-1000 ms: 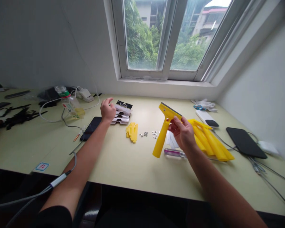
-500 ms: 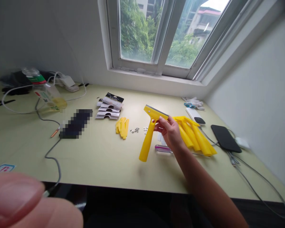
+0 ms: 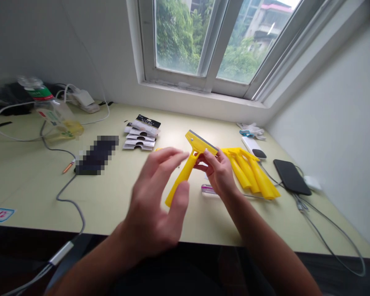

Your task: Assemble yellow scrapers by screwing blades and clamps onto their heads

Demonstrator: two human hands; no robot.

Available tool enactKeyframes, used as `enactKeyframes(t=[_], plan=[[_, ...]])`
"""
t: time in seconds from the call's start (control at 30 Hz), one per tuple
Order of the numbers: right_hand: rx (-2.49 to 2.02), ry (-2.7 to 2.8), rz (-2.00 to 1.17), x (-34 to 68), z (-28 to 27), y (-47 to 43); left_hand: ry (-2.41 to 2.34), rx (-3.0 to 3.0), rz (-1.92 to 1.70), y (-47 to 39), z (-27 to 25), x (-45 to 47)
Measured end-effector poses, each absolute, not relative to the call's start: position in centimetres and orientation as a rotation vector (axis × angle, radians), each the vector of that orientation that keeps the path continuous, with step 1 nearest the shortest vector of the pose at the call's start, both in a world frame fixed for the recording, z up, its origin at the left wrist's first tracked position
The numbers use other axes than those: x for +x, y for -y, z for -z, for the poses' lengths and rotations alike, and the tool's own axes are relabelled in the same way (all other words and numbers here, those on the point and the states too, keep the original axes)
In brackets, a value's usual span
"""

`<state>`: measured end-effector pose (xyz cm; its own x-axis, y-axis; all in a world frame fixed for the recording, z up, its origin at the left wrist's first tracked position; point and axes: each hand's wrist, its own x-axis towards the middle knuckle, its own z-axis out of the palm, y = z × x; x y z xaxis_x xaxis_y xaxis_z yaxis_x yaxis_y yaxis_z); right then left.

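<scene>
- The yellow scraper (image 3: pixel 189 164) is T-shaped, with a dark blade edge along its head, held tilted above the table (image 3: pixel 117 197).
- The right hand (image 3: pixel 218 172) pinches its head.
- The left hand (image 3: pixel 156 205) is spread open beside the handle.

Scraper (image 3: pixel 191 158) between both hands; spare scrapers (image 3: pixel 249 168) right of it, card packs (image 3: pixel 142 133) left.

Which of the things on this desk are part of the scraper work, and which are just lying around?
In use:
- yellow scraper, held near its head by the right hand
- left hand, open beside the handle
- pile of yellow scrapers
- blade packs
- screwdriver

Lying about:
- bottle
- white cable
- black phone
- gloves
</scene>
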<state>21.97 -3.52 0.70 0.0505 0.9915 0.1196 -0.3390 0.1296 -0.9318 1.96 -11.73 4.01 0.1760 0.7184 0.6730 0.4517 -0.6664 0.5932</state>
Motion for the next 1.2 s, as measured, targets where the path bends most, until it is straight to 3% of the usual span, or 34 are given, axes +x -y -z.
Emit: enactKeyframes(t=[0.2,0.4,0.53,0.83,1.0,1.2], plan=[[-1.038,1.328,-1.115,22.5,-1.5,5.6,-0.916,1.744,-0.656,5.7,-1.9,3.8],[-1.789,2.185,-0.157,27.6,0.2,9.2,-1.256,2.282,-0.577,6.6,0.5,-1.0],[-1.785,2.478,0.004,29.1,1.6,10.3,-1.333,2.665,-0.373,7.0,1.3,-1.8],[-1.397,2.242,-0.097,30.3,-6.2,11.8,-1.231,2.920,-0.317,7.4,2.3,0.0],[-0.785,1.299,-0.509,25.7,-9.0,9.5,-1.109,2.992,-0.272,7.8,2.7,1.4],[-0.703,0.830,-0.869,20.5,-7.7,5.6,-1.040,3.040,-0.267,8.3,3.1,1.6]])
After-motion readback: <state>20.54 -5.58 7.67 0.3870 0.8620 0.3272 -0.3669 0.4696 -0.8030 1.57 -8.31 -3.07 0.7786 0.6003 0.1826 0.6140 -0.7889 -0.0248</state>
